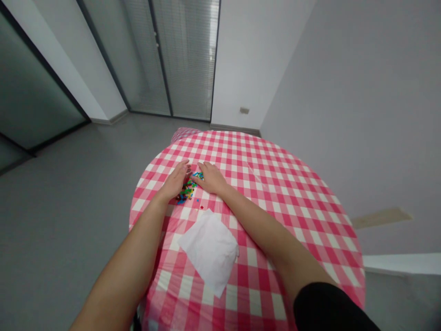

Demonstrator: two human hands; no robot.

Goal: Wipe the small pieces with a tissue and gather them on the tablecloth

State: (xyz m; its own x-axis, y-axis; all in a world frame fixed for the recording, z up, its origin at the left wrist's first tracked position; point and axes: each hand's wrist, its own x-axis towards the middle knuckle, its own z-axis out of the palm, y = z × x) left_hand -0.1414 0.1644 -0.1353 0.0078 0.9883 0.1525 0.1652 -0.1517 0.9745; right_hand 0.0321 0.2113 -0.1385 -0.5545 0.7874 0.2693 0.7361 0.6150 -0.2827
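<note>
A heap of small coloured pieces, like tiny building bricks in green, blue, yellow and brown, lies on the checked tablecloth. My left hand is along the left side of the heap, its fingers stretched out and apart from the thumb. On the far right side of it rests my right hand, fingers extended and palm down. More blue and green pieces show between the two hands. A red piece and a small blue one lie loose nearer to me. Any pieces under my palms are hidden.
A white cloth or tissue lies crumpled on the near part of the round table. Beyond the table are a glass door and a white wall with a socket. Grey floor shows at the left.
</note>
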